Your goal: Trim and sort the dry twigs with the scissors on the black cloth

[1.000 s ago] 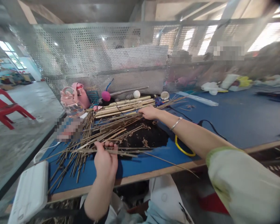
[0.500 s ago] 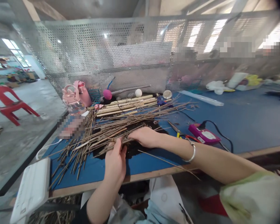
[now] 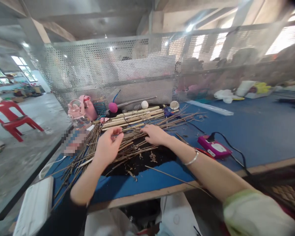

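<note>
Thin brown sticks [image 3: 88, 147] lie in a loose pile on the blue table [image 3: 255, 131], partly over a black cloth [image 3: 162, 156]. My left hand [image 3: 108, 144] is above the left part of the pile, its thumb and fingers apart in a curve, with nothing visible between them. At the pile's middle, my right hand [image 3: 154, 134] reaches over the sticks with fingers spread and the fingertips at or just over them. Small dry scraps [image 3: 152, 157] lie on the cloth. A single long stick [image 3: 177, 178] crosses the front edge.
Behind the pile lie thicker pale rods [image 3: 137, 116]. A purple power box [image 3: 214, 147] with a black cable is at right, pliers near it. A pink bottle [image 3: 89, 108], a clear jug [image 3: 78, 116] and a white case [image 3: 35, 206] are at left. Perforated metal mesh [image 3: 100, 72] stands behind.
Both hands have moved away from the front of the pile, up and apart, and the left has opened. More black cloth and dry scraps show in front. The view has tilted up slightly.
</note>
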A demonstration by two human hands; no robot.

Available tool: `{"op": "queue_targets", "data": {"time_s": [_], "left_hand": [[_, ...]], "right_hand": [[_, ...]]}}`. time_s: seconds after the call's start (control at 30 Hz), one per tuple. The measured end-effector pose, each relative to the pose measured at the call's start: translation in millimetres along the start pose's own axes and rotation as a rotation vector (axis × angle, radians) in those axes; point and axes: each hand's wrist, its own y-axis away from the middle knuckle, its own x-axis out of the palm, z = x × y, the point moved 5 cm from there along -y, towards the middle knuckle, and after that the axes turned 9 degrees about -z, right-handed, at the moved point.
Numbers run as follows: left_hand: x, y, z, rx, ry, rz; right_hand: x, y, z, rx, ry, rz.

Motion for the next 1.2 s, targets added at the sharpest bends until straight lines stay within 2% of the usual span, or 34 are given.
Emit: {"op": "queue_targets", "data": {"time_s": [0.03,0.07,0.13,0.23,0.33,0.4,0.47,0.53,0.57,0.63,0.67,0.8,0.93,0.97,1.03,1.13,1.2], "left_hand": [[9.0,-19,5,0.095,-0.275,0.091],[19.2,-33,16,0.149,-0.570,0.252],[22.5,-51,37,0.136,-0.709,0.353],[11.2,-56,63,0.134,-0.829,0.372],[-2.4,-52,76,0.155,-0.890,0.366],[-6.1,-51,80,0.172,-0.901,0.373],[-5.9,-50,82,0.196,-0.889,0.370],[-4.0,-50,84,0.215,-0.866,0.352],[-3.0,-49,85,0.220,-0.852,0.340],[-2.1,-47,87,0.222,-0.828,0.317],[-2.2,-46,89,0.222,-0.819,0.307],[-5.2,-45,91,0.232,-0.784,0.280],[-9.0,-48,93,0.240,-0.762,0.263],[-9.6,-49,93,0.244,-0.754,0.256],[-10.3,-51,93,0.250,-0.732,0.243],[-10.7,-51,93,0.253,-0.688,0.227],[-10.3,-51,94,0.258,-0.662,0.215]], "right_hand": [[1,-5,-6,0.065,0.033,-0.006],[3,-8,-10,0.109,0.051,-0.009],[9,-12,-10,0.130,0.050,-0.015],[19,-13,-1,0.104,0.010,-0.037],[26,-16,8,0.089,-0.038,-0.029],[21,-18,12,0.099,-0.059,-0.019],[7,-15,16,0.101,-0.081,-0.018],[-8,-5,29,0.041,-0.168,0.098],[-10,5,40,-0.040,-0.271,0.267],[-6,34,65,-0.194,-0.413,0.707],[-3,45,73,-0.239,-0.411,0.809],[27,58,81,-0.242,-0.331,0.869],[53,56,70,-0.119,-0.622,1.054],[53,54,67,-0.095,-0.681,1.065],[45,48,65,-0.081,-0.799,1.005],[18,32,63,-0.001,-1.060,0.819],[-3,17,54,0.114,-1.215,0.631]]}}
